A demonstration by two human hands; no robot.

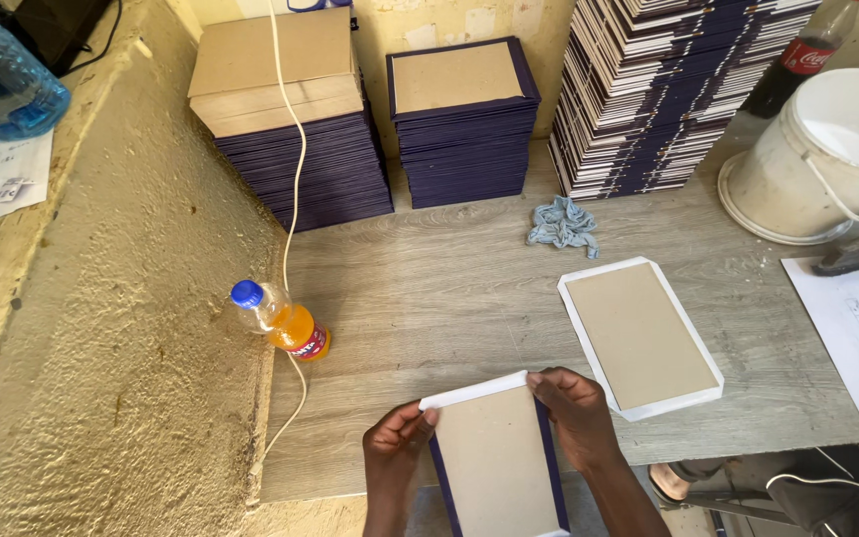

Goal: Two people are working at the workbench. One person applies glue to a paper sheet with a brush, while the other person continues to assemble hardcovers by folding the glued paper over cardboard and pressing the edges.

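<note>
My left hand (395,447) and right hand (577,413) pinch the book cover's (497,462) white top edge at the table's (429,288) near edge; bare tabletop lies ahead.

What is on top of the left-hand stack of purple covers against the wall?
Plain brown boards lie on the left purple stack, and a white cord runs down across both. Whatever lies beneath the boards, and the stack's back edge, is covered.

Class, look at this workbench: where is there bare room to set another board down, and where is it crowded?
Bare wood lies between the orange bottle, the blue rag and the white-edged board. The back is crowded with the purple stacks; the bucket fills the right corner. Both hands hold a board at the front edge.
</note>
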